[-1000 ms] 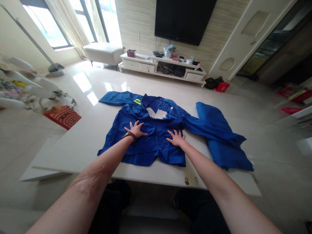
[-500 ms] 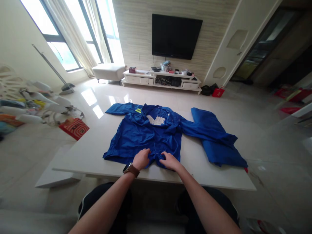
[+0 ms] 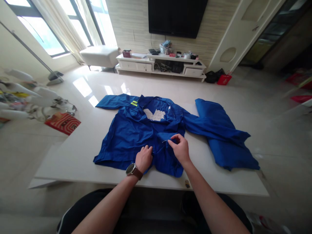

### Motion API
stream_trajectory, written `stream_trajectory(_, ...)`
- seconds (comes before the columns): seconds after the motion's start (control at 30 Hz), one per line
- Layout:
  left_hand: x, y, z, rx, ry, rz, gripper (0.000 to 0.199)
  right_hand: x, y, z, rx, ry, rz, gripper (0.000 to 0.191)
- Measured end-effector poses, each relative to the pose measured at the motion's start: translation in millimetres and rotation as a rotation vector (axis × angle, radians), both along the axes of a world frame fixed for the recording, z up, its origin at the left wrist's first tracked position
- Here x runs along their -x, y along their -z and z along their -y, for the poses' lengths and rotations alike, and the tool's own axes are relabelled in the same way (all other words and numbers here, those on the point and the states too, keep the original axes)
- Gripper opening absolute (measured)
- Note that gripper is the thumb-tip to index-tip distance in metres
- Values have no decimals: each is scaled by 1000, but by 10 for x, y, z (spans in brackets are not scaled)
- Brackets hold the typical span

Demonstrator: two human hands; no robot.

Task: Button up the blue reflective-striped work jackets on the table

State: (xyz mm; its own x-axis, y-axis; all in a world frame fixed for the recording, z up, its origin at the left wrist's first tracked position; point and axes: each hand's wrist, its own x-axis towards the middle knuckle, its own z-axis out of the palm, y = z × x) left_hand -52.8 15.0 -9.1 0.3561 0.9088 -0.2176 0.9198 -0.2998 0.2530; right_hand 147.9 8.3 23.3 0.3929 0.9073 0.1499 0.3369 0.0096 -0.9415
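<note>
A blue work jacket (image 3: 126, 133) lies spread on the white table (image 3: 70, 162), collar away from me, with a yellow-green reflective strip on one sleeve. Its front is partly parted, and ragged white material (image 3: 156, 115) shows inside the neck. My left hand (image 3: 144, 158), a watch at its wrist, is closed on the front edge near the hem. Higher up on the right side, my right hand (image 3: 179, 148) pinches the other front edge and holds it slightly raised. What lies under my left fingers is hidden.
Folded blue cloth (image 3: 219, 143) lies at the table's right, partly under the jacket's sleeve. A red patterned bag (image 3: 63, 123) and white spool-like objects (image 3: 44, 92) stand beyond the left edge. A low TV cabinet (image 3: 136, 66) lines the far wall.
My right hand has moved up and to the right with the front edge, folding that side outward. My left hand stays near the hem. The view has tilted down.
</note>
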Motion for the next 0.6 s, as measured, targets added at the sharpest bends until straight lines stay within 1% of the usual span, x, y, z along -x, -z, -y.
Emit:
stream_trajectory(0.1,-1,-34,8,-52,-16,54,20,55,3,-36,-7,29,-123,29)
stream_trajectory(0.2,26,-91,-4,-115,-73,167,14,124,54,-9,47,35,-176,34)
stream_trajectory(0.3,74,-129,-37,-88,-164,318,15,174,73,53,74,36,-194,34)
stream_trajectory(0.4,121,-140,-74,-56,-231,503,20,209,46,110,59,24,-202,37)
stream_trajectory(0.5,148,-166,-88,-108,-219,650,17,227,10,137,35,5,-198,39)
stream_trajectory(0.6,158,-228,-79,-217,-152,683,16,232,-1,128,2,1,-168,38)
